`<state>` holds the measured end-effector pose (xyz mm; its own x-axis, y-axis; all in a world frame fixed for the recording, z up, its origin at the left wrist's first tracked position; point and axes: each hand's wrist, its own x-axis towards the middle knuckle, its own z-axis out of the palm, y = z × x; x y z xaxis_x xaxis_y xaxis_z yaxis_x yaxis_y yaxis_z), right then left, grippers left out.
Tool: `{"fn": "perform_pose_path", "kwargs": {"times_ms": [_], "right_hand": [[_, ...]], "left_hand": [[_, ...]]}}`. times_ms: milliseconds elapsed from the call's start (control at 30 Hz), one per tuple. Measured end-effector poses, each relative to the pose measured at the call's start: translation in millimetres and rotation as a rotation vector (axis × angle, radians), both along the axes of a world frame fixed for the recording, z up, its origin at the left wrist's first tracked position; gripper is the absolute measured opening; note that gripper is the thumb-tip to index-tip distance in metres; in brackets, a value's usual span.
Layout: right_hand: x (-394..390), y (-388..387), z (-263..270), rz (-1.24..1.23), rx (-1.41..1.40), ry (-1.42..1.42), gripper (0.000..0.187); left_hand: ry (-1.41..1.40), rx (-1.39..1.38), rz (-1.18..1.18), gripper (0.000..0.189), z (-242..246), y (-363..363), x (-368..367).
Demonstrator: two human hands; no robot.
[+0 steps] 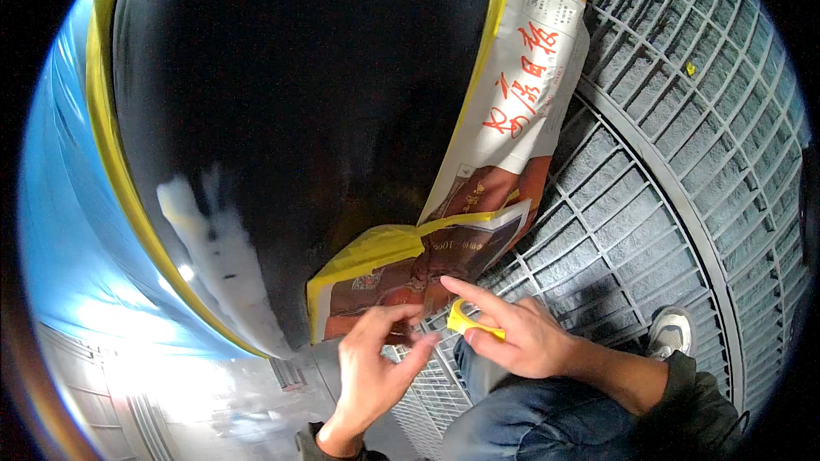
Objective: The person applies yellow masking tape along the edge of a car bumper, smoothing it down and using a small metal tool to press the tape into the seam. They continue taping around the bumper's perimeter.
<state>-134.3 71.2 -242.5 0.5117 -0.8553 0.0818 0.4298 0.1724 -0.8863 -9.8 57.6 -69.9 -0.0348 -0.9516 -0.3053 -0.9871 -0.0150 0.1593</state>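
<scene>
A glossy black panel [320, 89], apparently vehicle bodywork, fills the middle of the view. Yellow masking tape [378, 250] runs along its edge, with printed newspaper sheets [512, 83] attached and hanging outward. My right hand [512, 333] holds a small roll of yellow masking tape [461, 320]. Its index finger stretches towards the lower newspaper piece [391, 294]. My left hand [384, 358] is at the bottom edge of that same piece, thumb and fingers apart, the fingertips slightly blurred. Whether the left fingers touch the paper is unclear.
Blue plastic sheeting [64, 205] borders the panel at left, behind another yellow tape line [115, 160]. Metal floor grating [615, 205] lies to the right, with a yellow scrap [690, 68] on it. My bent knee [544, 422] and shoe [671, 333] are below.
</scene>
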Motion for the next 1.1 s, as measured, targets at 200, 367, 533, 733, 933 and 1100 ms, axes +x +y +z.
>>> {"fn": "perform_pose_path", "kwargs": {"times_ms": [200,367,533,733,933,1100], "right_hand": [[26,15,-7,-0.221,-0.255,0.038,0.057],[34,5,-4,-0.277,-0.274,0.114,0.029],[36,-12,-4,-0.387,-0.513,0.243,0.012],[36,-8,9,-0.348,-0.065,0.036,0.017],[27,-5,33,-0.048,0.388,-0.386,0.025],[25,-5,60,0.179,0.340,-0.630,0.050]], "left_hand": [[0.261,0.021,0.122,0.011,-31,17,43],[0.150,-0.322,-0.131,0.009,-33,25,42],[0.148,-0.458,-0.140,0.009,-29,24,42],[0.210,-0.487,-0.149,0.008,-18,30,39],[0.567,-0.631,0.250,0.006,-15,30,37],[0.982,-0.381,0.445,0.018,-20,26,26]]}}
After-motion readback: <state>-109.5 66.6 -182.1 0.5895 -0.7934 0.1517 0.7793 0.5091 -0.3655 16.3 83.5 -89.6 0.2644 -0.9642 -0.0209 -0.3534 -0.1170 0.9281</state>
